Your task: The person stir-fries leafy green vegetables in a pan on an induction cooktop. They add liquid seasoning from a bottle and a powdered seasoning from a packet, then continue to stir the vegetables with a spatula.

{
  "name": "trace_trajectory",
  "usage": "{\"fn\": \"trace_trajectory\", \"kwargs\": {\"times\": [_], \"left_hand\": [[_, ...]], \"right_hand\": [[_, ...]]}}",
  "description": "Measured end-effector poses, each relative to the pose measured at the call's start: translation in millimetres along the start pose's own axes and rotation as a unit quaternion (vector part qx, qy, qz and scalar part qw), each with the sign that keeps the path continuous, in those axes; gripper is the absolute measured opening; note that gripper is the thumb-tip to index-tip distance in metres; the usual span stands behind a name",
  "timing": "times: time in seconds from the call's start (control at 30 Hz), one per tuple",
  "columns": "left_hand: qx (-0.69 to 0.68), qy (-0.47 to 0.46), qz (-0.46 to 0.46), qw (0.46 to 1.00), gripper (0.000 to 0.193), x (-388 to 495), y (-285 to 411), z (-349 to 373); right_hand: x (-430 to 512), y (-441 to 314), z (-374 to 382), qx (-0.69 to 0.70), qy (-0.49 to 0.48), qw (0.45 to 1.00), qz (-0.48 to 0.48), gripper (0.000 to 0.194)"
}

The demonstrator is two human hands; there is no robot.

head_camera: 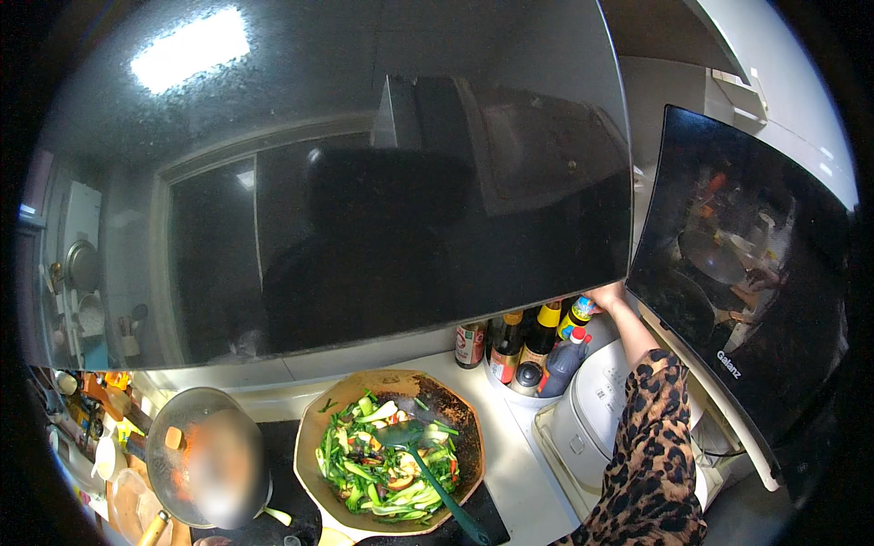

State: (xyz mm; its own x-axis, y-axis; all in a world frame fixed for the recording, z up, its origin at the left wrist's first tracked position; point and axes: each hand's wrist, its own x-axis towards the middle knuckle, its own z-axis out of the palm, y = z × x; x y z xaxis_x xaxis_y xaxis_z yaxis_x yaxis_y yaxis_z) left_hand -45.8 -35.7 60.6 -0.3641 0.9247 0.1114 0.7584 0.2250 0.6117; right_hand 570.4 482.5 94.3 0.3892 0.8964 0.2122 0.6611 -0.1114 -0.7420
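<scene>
My right hand reaches up past the rice cooker, its fingers around the upper part of a bottle with a blue and yellow label. The fingertips are partly hidden under the range hood's lower edge. This bottle stands among several dark sauce bottles in a round white holder. My left hand is out of view. Before me, an octagonal wok holds cooked leafy greens with red pieces. A dark green spatula rests in it, its handle toward me.
The glossy black range hood hangs low overhead. A white rice cooker stands under my right arm. The raised black Galanz panel is at right. Left of the wok, a glass-lidded pan stands on the black cooktop. A jar stands behind.
</scene>
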Motion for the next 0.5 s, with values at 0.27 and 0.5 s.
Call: {"fn": "trace_trajectory", "kwargs": {"times": [0.27, 0.5], "left_hand": [[-0.062, -0.001, -0.059, 0.996, 0.06, -6, 1, -3], [-0.068, 0.058, 0.006, 0.996, 0.062, -9, -29, 9]], "right_hand": [[11, 31, 22, -0.028, -0.073, 0.997, 0.002, 0.057], [25, 70, 62, -0.228, -0.133, 0.964, -0.034, 0.066]]}}
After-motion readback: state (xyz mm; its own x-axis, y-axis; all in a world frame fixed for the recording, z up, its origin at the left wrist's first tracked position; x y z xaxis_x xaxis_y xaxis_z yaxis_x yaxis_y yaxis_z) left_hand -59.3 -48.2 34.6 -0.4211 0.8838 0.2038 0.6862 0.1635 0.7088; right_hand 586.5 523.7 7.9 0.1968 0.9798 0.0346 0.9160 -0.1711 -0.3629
